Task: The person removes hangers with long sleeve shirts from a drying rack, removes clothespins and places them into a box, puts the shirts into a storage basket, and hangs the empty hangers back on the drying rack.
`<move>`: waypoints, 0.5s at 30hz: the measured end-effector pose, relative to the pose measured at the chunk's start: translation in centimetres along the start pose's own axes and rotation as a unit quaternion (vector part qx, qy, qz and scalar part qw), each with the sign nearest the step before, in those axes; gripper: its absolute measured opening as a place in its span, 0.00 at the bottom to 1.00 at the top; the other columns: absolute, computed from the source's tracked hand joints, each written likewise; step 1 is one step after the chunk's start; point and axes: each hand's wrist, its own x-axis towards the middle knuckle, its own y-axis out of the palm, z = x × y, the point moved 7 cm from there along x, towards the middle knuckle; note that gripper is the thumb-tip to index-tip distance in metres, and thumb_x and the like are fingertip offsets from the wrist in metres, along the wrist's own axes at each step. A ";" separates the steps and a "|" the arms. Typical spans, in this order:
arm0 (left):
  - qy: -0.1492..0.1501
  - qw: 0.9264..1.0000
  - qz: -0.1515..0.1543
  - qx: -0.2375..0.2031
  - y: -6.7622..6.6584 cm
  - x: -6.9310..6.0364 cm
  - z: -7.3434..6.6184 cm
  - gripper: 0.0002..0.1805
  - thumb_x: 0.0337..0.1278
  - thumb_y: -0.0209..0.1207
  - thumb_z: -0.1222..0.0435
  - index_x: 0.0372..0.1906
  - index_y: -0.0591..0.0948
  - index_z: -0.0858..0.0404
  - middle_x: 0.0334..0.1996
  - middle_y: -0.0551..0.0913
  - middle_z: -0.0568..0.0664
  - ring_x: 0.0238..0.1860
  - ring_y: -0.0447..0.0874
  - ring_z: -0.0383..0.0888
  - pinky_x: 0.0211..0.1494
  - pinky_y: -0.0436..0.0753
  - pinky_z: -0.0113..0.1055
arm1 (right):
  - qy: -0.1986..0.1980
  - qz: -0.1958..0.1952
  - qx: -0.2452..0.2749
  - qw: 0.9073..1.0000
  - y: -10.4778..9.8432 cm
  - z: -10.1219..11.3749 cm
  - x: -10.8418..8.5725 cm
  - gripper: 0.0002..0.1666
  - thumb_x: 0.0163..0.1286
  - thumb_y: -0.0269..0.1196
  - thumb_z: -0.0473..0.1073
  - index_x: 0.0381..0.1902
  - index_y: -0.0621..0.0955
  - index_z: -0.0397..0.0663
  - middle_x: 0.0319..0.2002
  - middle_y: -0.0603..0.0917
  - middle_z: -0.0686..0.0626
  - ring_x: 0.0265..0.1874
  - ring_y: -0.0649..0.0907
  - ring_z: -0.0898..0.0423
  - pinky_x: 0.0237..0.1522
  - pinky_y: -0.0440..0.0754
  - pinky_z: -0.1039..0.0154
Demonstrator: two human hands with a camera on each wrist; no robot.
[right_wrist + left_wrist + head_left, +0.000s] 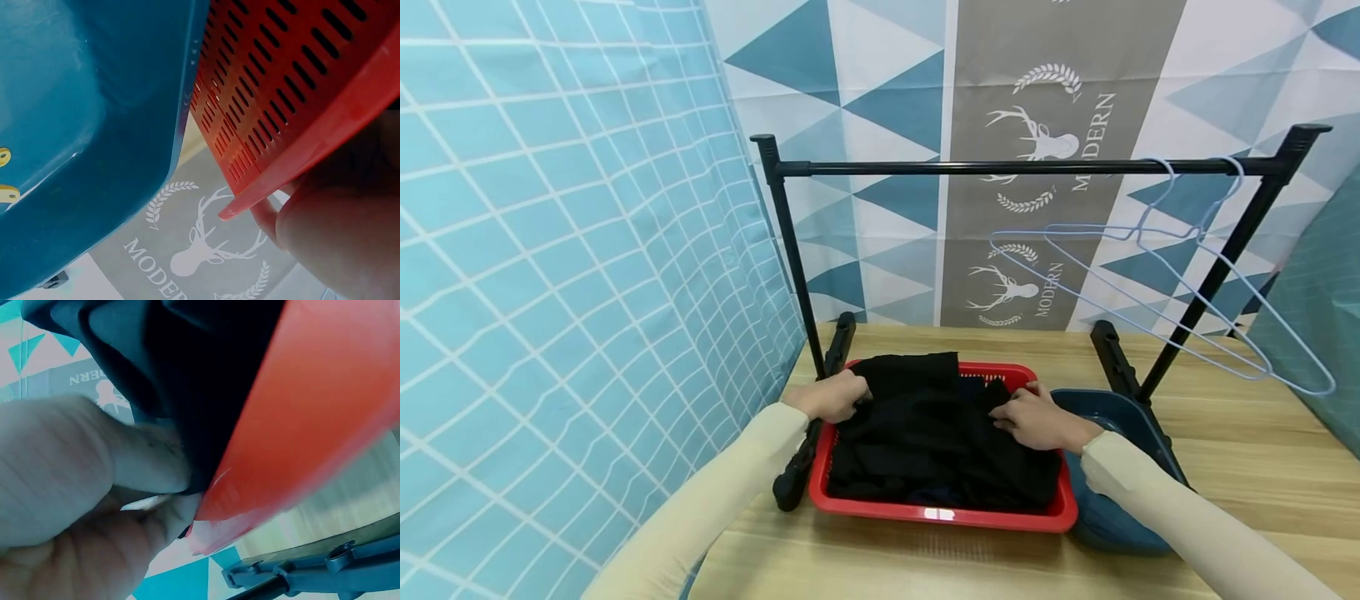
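Observation:
A pile of black cloth [917, 433] fills a red plastic basket [831, 505] on the table; its exact kind does not show. At the basket's back left corner my left hand [833, 397] pinches the cloth. The left wrist view has thumb and finger closed on the dark fabric [206, 375] beside the red rim [300, 419]. Reaching over the right side of the basket, my right hand [1036, 418] holds black cloth with bent fingers. In the right wrist view the slotted basket wall [275, 87] and rim hide most of those fingers.
A dark blue basin [1120, 521] stands against the basket's right side, with small yellow pieces [7, 194] in it. Behind, a black rack [1000, 167] spans the table, its feet beside the basket and basin. Two light blue hangers [1138, 229] hang at its right end.

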 end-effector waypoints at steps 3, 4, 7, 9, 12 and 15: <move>-0.021 0.998 0.060 0.011 0.9 -0.1 -0.1 0.18 0.70 0.53 0.78 0.51 0.88 0.59 0.40 0.85 0.56 0.39 0.76 0.47 0.41 0.73 0.38 | 0.000 -0.003 -0.009 1.000 0.1 0.0 0.1 0.12 0.73 0.63 0.36 0.50 0.89 0.47 0.44 0.89 0.53 0.43 0.77 0.48 0.62 0.56 0.30; -0.030 0.997 0.074 0.019 1.1 -0.1 0.0 0.18 0.71 0.52 0.76 0.51 0.88 0.58 0.44 0.85 0.55 0.42 0.75 0.47 0.43 0.72 0.39 | 0.000 -0.002 -0.011 1.000 0.2 0.0 0.1 0.12 0.73 0.63 0.36 0.50 0.89 0.47 0.43 0.89 0.53 0.44 0.77 0.47 0.63 0.56 0.29; -0.047 0.993 0.098 0.040 1.7 -0.3 0.1 0.18 0.72 0.51 0.74 0.51 0.88 0.54 0.51 0.82 0.50 0.50 0.72 0.47 0.48 0.71 0.42 | -0.006 -0.001 -0.015 1.000 0.3 0.2 0.2 0.12 0.74 0.62 0.38 0.50 0.89 0.47 0.43 0.89 0.53 0.44 0.77 0.46 0.63 0.55 0.28; -0.040 0.994 0.086 0.046 1.6 -0.3 0.1 0.17 0.72 0.52 0.74 0.51 0.88 0.55 0.51 0.83 0.50 0.50 0.73 0.47 0.50 0.72 0.41 | -0.010 -0.006 -0.007 1.000 0.2 0.2 0.1 0.12 0.75 0.62 0.40 0.52 0.88 0.47 0.45 0.89 0.52 0.45 0.77 0.46 0.61 0.57 0.29; 0.002 0.999 0.028 0.033 0.6 -0.4 -0.1 0.17 0.69 0.51 0.77 0.49 0.89 0.62 0.43 0.86 0.56 0.42 0.78 0.49 0.47 0.74 0.39 | -0.013 -0.032 0.013 0.999 -0.5 0.1 -0.3 0.14 0.77 0.62 0.44 0.54 0.87 0.46 0.51 0.88 0.49 0.49 0.79 0.45 0.58 0.63 0.32; 0.045 0.997 -0.053 0.024 -1.2 -1.1 -0.2 0.15 0.72 0.52 0.75 0.52 0.87 0.68 0.44 0.87 0.60 0.44 0.84 0.53 0.51 0.80 0.42 | -0.018 -0.074 0.037 0.996 -2.0 0.1 -0.9 0.18 0.79 0.61 0.47 0.59 0.85 0.44 0.56 0.85 0.44 0.55 0.81 0.42 0.60 0.69 0.33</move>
